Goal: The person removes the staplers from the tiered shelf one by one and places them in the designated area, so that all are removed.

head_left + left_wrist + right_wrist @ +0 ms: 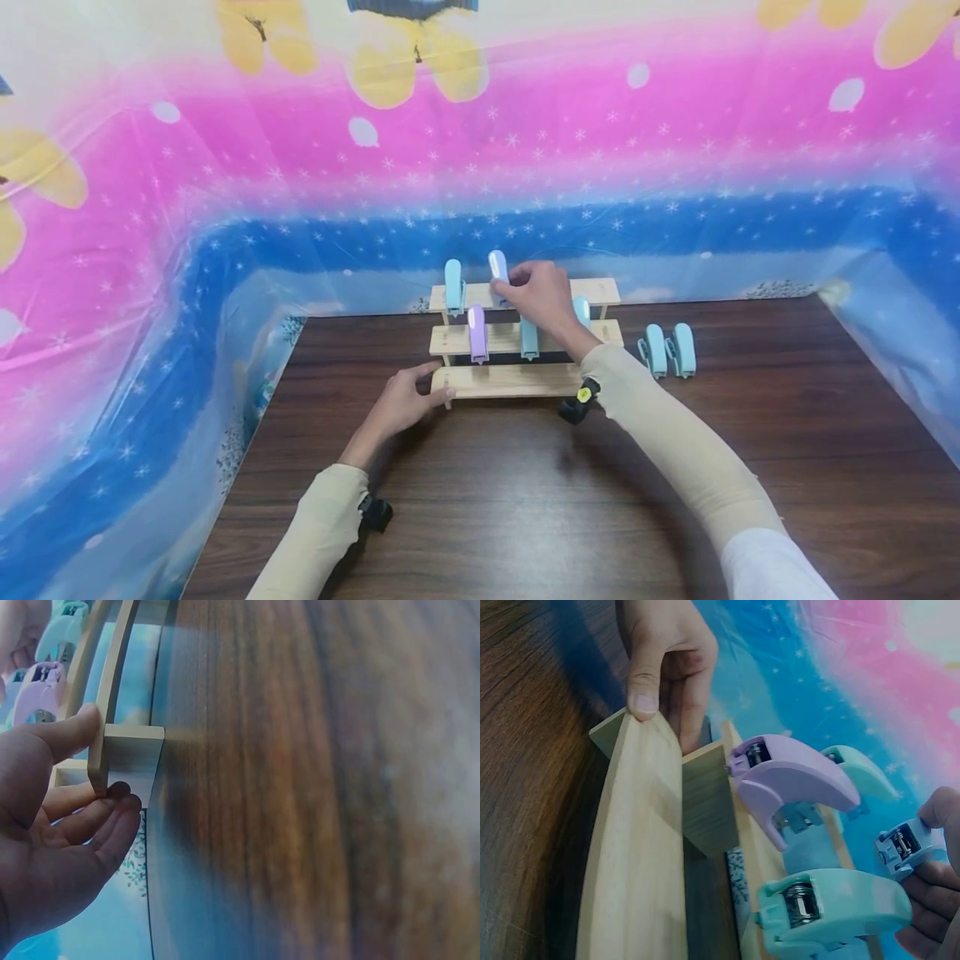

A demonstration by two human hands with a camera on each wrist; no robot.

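My right hand [542, 292] pinches a pale blue-lavender hole punch [904, 849] between thumb and fingers at the top tier of a wooden three-tier rack [510, 382]. My left hand [401, 402] grips the left end of the lowest tier, thumb on top and fingers beneath, as the left wrist view shows. A mint hole punch [453, 285] stands on the top tier, left of the held one. On the middle tier are a purple hole punch [477, 333], a mint hole punch [832, 904] and another mint hole punch [582, 311], partly hidden behind my right hand.
Two mint hole punches [667, 350] stand side by side on the dark wood table [495, 500], right of the rack. A colourful cloth [600, 158] hangs behind the table and along both sides. My right forearm crosses in front of the rack's right end.
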